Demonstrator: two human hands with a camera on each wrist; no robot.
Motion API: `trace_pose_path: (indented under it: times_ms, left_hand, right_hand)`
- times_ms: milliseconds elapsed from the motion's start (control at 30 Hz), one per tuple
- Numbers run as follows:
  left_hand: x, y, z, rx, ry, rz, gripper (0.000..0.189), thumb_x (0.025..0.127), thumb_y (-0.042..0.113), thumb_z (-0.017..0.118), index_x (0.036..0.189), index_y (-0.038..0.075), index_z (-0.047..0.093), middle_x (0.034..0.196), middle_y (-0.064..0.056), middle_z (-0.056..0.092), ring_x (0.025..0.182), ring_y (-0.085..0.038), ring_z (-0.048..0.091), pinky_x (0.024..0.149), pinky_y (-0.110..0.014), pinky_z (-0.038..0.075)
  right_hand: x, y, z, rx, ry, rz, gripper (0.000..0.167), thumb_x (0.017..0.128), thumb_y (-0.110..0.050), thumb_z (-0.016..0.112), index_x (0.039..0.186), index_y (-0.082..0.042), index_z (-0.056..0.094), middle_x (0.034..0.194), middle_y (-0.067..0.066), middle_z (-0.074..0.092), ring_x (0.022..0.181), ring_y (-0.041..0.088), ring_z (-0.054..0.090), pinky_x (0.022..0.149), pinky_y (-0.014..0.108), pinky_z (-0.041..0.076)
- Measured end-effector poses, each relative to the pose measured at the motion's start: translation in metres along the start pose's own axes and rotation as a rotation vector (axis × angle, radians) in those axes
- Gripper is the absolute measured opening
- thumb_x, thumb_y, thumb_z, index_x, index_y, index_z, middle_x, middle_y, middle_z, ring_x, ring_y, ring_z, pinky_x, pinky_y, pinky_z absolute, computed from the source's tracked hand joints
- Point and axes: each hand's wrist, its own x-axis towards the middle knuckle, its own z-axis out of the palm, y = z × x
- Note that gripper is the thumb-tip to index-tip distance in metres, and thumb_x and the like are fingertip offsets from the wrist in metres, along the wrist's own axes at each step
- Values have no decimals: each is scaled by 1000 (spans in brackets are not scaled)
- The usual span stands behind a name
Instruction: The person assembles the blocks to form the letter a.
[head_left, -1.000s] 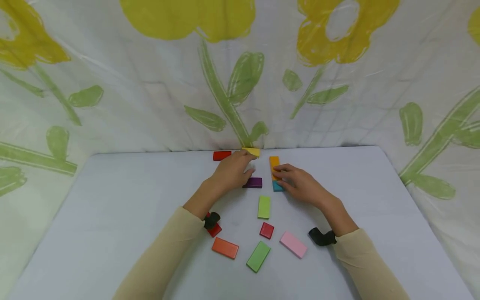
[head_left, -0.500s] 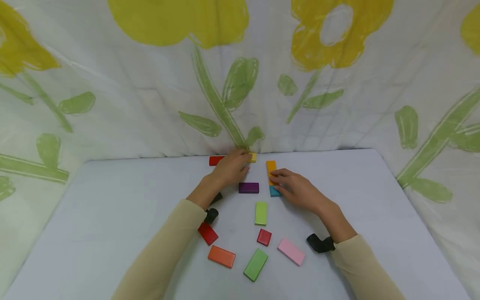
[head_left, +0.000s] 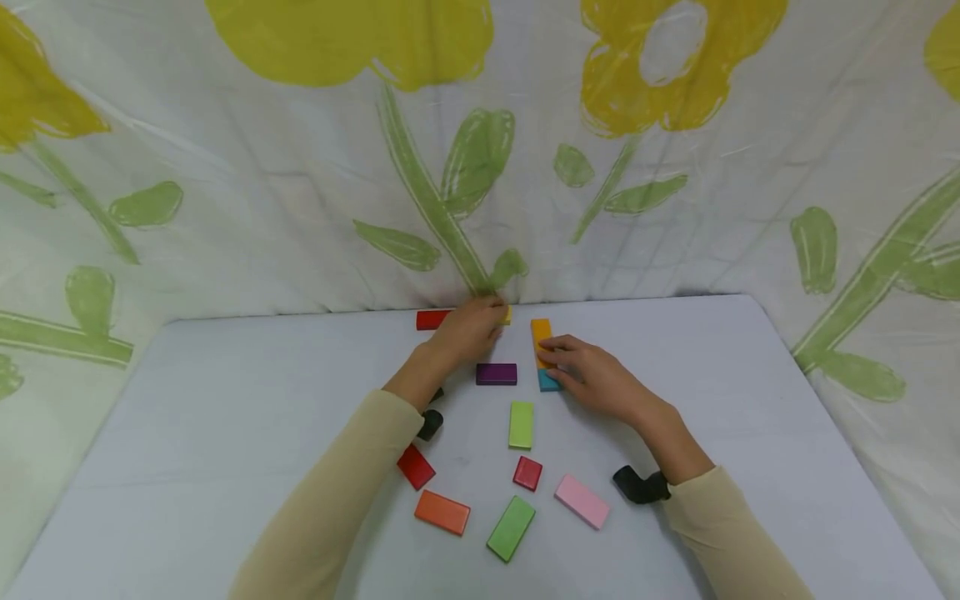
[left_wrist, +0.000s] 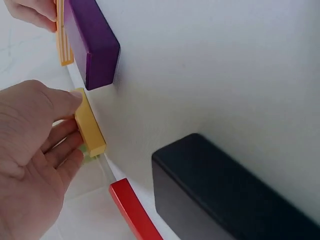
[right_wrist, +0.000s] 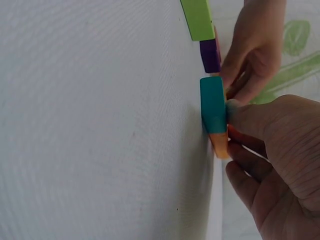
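Observation:
At the far edge of the table, my left hand (head_left: 468,329) pinches a yellow block (left_wrist: 89,125), its thumb on the near end and fingers behind it. A red block (head_left: 432,320) lies just left of that hand. The right hand (head_left: 596,375) rests relaxed fingers on an orange block (head_left: 540,332), while its thumb touches a teal block (right_wrist: 213,102). Those two blocks lie end to end. Between the hands sits a purple block (head_left: 497,374). A black block (left_wrist: 225,195) shows large in the left wrist view, mostly hidden under the left wrist in the head view.
Nearer on the white table (head_left: 225,433) lie a lime block (head_left: 521,425), a small red square block (head_left: 527,472), a pink block (head_left: 582,502), a green block (head_left: 512,529), an orange-red block (head_left: 442,512) and another red block (head_left: 416,467). A flower-painted curtain (head_left: 300,208) hangs behind.
The left hand has moved slightly toward the far edge with the yellow block, uncovering the purple block. The right hand stays on the orange and teal blocks. The head view has shifted slightly.

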Motion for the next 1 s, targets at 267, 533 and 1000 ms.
trace_pose_path:
  times_ms: [267,533,1000]
  left_hand:
    - [3,2,-2,37,44,20,30,105,16,66,132,5,69,133,-12,69,120,-30,64,112,-40,53]
    - [7,1,-1,34,60,7,26,101,6,67,127,5,73,122,-12,73,110,-30,69,100,-39,59]
    - [21,15,-3,-20,-1,-19,35,102,6,65,136,8,70,129,-12,71,114,-28,69,102,-41,60]
  right_hand:
    - [-1,1,-2,-5,4,1,39,103,-9,67,142,0,65,149,17,63,140,38,60,114,54,53]
    - [0,0,0,7,7,-8,39,103,-10,67,140,1,66,148,18,63,139,38,60,115,55,52]
    - [0,2,1,27,4,-11,39,104,-10,67,141,1,65,149,17,62,140,38,59,115,54,51]
